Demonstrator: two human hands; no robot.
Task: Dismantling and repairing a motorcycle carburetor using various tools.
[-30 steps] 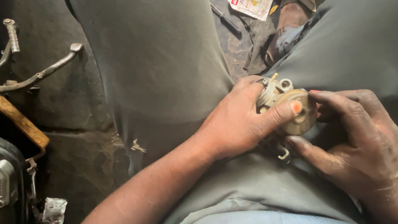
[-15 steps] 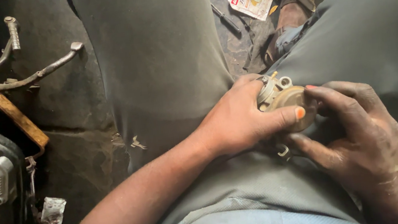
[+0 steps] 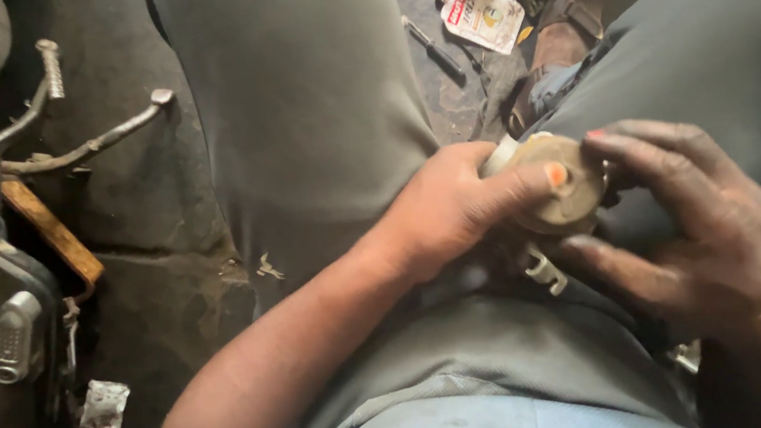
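Okay, I see left hand and right hand both gripping the part mid-frame over the lap; greasy fingers could drop it.

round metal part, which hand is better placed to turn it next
Probably the right hand: its fingers curl free around the part rim, while the left hand pins it with thumb across its face.
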